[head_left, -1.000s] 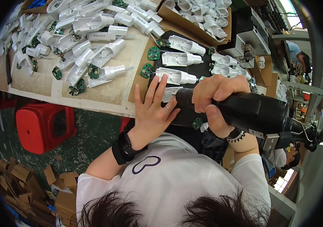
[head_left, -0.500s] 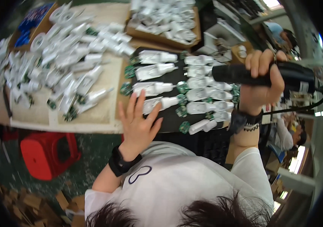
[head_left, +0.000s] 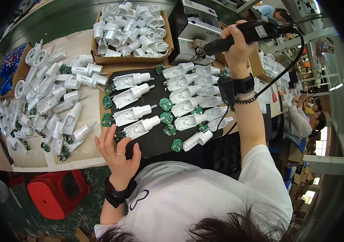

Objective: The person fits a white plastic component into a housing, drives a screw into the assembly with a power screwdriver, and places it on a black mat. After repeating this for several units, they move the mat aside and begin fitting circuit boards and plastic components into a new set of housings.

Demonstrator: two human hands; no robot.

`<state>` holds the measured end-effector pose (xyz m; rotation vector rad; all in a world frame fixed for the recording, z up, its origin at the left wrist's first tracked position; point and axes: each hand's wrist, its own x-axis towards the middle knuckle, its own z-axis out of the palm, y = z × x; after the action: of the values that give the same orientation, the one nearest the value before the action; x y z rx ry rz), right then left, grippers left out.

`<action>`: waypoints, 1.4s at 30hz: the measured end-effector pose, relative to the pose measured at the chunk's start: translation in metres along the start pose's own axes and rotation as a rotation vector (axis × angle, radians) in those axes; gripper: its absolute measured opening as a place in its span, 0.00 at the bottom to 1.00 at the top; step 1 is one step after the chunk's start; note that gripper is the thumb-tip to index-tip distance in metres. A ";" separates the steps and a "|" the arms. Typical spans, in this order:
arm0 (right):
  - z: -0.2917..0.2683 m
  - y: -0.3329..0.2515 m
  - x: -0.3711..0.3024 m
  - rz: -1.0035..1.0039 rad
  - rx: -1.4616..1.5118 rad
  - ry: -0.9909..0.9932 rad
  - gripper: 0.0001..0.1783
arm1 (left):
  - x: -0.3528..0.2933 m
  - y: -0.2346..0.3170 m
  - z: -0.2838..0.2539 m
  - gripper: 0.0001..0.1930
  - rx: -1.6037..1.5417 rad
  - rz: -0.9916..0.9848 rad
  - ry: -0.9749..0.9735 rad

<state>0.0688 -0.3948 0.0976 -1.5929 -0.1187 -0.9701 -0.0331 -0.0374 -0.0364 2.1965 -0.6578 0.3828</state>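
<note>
The left hand [head_left: 119, 160], fingers apart, is just below-left of the lowest white housing [head_left: 141, 127] in a column of 4, left of centre, its long axis slanting up-right. Farther off, upper right, the right hand [head_left: 236, 45] clamps a black power screwdriver [head_left: 251, 31], tip near a boxy machine [head_left: 192, 30].

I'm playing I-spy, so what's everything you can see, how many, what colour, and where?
Housings: many, white, mat and table
Circuit boards: many, green, among housings
Mat: one, black, on table
Table: one, beige, beneath mat
Parts carton: one, brown, behind mat
Box of blue pieces: one, brown, far left
Machine: one, silver-black, right of carton
Handheld tool: one, black, upper right
Stool: one, red, lower left
Co-workers: several, mixed tops, far right
Left hand: one, bare, mat's near-left corner
Right hand: one, bare, gripping tool
</note>
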 end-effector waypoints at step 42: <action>0.150 -0.051 -0.116 -0.038 -0.002 -0.848 0.18 | 0.028 -0.003 0.004 0.24 0.143 -0.085 -0.213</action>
<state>0.0415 -0.2022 0.0721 -1.9146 -0.7299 -0.2634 -0.0078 -0.0480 -0.0274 2.4155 -0.6655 0.1564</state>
